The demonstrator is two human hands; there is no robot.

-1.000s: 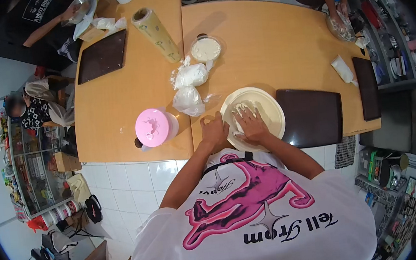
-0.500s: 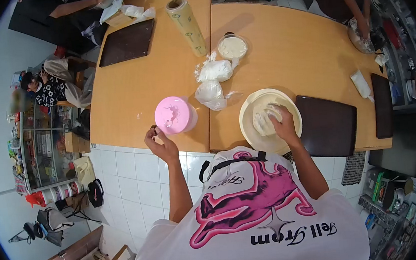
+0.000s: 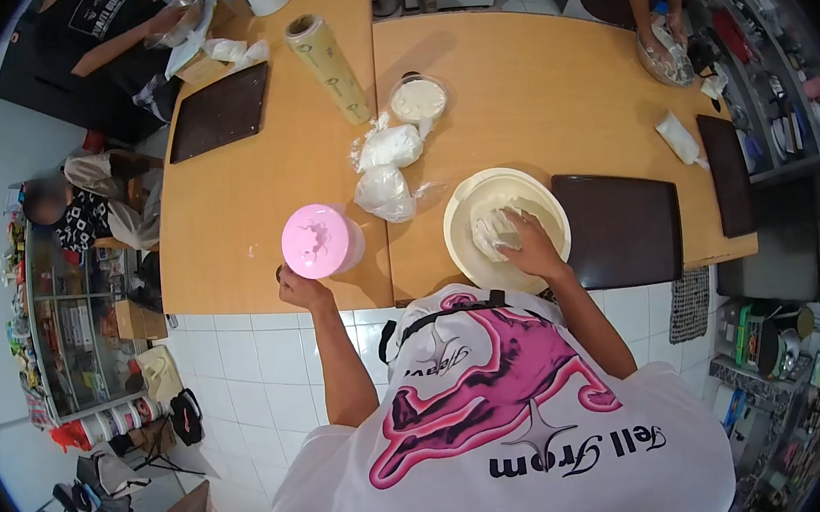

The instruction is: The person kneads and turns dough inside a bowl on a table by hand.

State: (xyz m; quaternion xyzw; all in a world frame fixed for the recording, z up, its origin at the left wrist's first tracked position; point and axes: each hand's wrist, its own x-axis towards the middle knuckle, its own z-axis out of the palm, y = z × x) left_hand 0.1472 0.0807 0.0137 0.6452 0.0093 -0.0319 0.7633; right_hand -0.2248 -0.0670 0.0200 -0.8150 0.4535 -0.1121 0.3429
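A cream bowl (image 3: 464, 259) stands at the table's front edge with a lump of pale dough (image 3: 493, 231) inside. My right hand (image 3: 533, 246) reaches over its right side, fingers curved onto the dough. Close by the lower left side of a tub with a pink lid (image 3: 315, 240) is my left hand (image 3: 303, 288), its fingers curled closed. Whatever those fingers may hold is hidden, and I cannot tell whether they touch the tub. Beyond the bowl lie a knotted clear bag (image 3: 384, 194), a bag of white powder (image 3: 391, 146) and a clear cup of white powder (image 3: 418, 102).
A dark tray (image 3: 622, 228) lies right of the bowl; another dark tray (image 3: 220, 111) is far left. A roll of plastic wrap (image 3: 328, 71) stands upright. At the far right, a co-worker's hands are in a metal bowl (image 3: 665, 66). Another person works at the far left.
The view has shifted, so the table's contents sit further left. My left hand has curled more tightly beside the tub. My right hand stays on the dough, its fingers reaching further across.
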